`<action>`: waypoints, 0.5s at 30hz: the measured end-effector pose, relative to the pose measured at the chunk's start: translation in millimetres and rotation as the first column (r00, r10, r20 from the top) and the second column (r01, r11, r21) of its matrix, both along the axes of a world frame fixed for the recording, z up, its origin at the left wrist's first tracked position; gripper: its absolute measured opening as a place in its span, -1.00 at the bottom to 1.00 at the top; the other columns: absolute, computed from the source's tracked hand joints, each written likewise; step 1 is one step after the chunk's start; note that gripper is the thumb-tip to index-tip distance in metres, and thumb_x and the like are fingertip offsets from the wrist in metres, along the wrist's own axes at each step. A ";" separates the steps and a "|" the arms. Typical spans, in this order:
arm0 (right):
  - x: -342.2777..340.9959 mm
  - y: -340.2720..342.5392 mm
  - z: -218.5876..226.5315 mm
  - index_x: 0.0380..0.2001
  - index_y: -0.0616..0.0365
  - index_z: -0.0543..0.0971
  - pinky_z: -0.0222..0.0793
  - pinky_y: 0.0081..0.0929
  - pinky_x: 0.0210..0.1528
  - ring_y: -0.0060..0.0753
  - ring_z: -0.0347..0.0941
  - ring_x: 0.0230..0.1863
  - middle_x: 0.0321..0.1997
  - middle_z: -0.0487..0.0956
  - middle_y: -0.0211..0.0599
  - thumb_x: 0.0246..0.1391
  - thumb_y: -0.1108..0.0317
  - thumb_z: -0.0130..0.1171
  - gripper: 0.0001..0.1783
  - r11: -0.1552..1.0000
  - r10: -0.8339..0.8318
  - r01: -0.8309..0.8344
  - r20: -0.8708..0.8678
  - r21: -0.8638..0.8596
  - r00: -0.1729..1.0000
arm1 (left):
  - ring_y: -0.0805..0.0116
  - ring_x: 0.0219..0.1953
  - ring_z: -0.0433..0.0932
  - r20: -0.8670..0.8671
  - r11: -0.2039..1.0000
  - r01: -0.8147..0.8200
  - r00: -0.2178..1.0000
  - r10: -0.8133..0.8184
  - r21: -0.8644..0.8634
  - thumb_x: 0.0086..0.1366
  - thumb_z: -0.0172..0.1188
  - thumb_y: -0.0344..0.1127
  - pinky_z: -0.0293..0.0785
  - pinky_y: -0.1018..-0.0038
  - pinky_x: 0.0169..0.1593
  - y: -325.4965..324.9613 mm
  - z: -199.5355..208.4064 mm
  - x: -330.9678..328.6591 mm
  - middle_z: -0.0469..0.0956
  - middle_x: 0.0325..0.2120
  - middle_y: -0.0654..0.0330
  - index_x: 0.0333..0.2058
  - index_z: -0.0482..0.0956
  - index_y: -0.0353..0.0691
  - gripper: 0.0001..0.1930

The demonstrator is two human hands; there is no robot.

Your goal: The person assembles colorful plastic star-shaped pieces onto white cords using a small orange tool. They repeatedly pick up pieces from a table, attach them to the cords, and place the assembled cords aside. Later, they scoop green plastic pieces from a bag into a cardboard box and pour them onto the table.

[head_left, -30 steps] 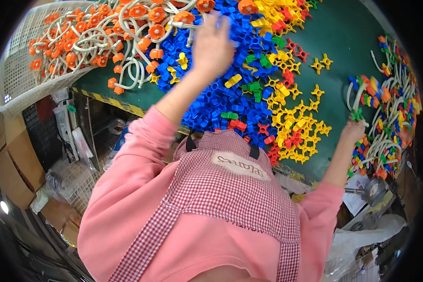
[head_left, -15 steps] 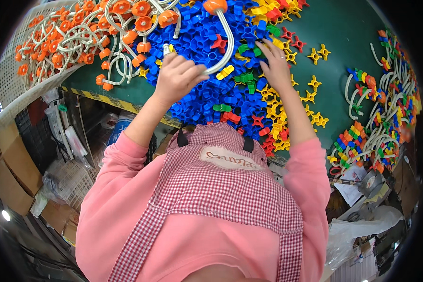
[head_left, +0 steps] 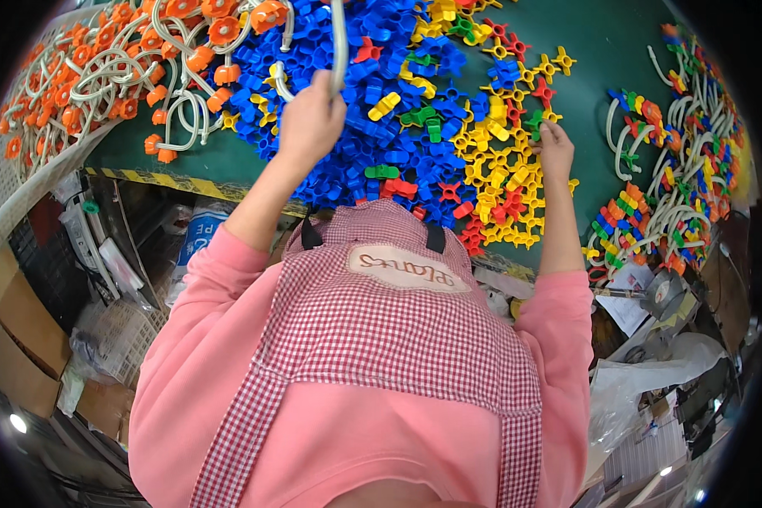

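Blue heap (head_left: 364, 152) of plastic pieces lies on the green worktop (head_left: 614, 42); all places taken from it.

Left hand (head_left: 311, 127): above the left part of the blue heap, fingers curled, grasping a pale rope (head_left: 339, 46). The rope runs up from the fist across the blue heap and leaves view at the top; a curved pale end shows just beside the hand.

Right hand (head_left: 556, 155): right of the blue heap, thumb and fingertips drawn together at a green piece (head_left: 534, 124). Cannot tell whether the piece is gripped or only touched. Red piece (head_left: 543, 91) just beyond it.

Yellow pieces (head_left: 497, 110), many cross-shaped, spread along the right edge of the blue heap, a few reds among them. Some green, red and yellow pieces lie on the blue heap too.

Left of the blue heap: tangle of orange-capped ropes (head_left: 224, 31), many in a white basket (head_left: 25, 190). Well to the right of it: strung ropes (head_left: 677, 216), threaded with mixed colours. Nearer the wearer than the blue heap: checked apron (head_left: 398, 339) over pink sleeves (head_left: 559, 313).
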State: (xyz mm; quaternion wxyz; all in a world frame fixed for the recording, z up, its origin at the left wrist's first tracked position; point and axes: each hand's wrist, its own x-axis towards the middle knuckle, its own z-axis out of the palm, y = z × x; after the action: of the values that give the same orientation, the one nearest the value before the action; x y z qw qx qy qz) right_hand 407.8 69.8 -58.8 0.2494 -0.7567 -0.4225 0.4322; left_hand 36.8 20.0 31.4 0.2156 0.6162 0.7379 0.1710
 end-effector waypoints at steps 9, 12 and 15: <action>-12.1 22.6 16.4 -0.25 0.11 0.54 0.39 -0.37 -0.23 -0.26 0.49 -0.35 -0.20 0.48 -0.29 -0.13 0.32 0.20 -0.70 0.902 0.230 -0.395 0.583 0.172 0.779 | 0.69 -0.57 0.16 0.833 0.906 -0.376 0.551 0.051 0.193 0.32 -0.06 -0.30 0.05 0.72 -0.52 2.8 66.6 -8.1 0.31 -0.62 0.39 -0.16 0.51 -0.33 -0.74; -5.1 51.7 0.3 -0.30 0.09 0.54 0.37 -0.33 -0.14 -0.22 0.42 -0.19 -0.22 0.48 -0.31 -0.14 0.30 0.21 -0.74 0.847 0.213 -0.484 0.696 0.218 0.686 | 0.71 -0.57 0.16 0.859 0.937 -0.347 0.495 0.134 0.053 0.29 0.00 -0.31 0.03 0.73 -0.52 1.4 67.4 11.0 0.31 -0.61 0.44 -0.17 0.53 -0.31 -0.76; -7.7 57.0 1.6 -0.31 0.10 0.55 0.35 -0.30 -0.08 -0.15 0.38 -0.11 -0.21 0.49 -0.28 -0.20 0.27 0.24 -0.70 0.823 0.314 -0.563 0.769 0.072 0.557 | 0.71 -0.58 0.15 0.878 0.944 -0.326 0.466 0.106 0.059 0.30 0.00 -0.32 0.01 0.72 -0.53 -3.5 62.1 24.1 0.30 -0.62 0.45 -0.19 0.53 -0.33 -0.77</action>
State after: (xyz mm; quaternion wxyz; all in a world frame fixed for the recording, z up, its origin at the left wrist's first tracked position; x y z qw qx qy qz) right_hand 400.1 126.8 -57.2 0.0583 -0.6827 -0.7248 0.0718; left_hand 60.9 16.6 93.5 0.4631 0.3676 0.5782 0.5622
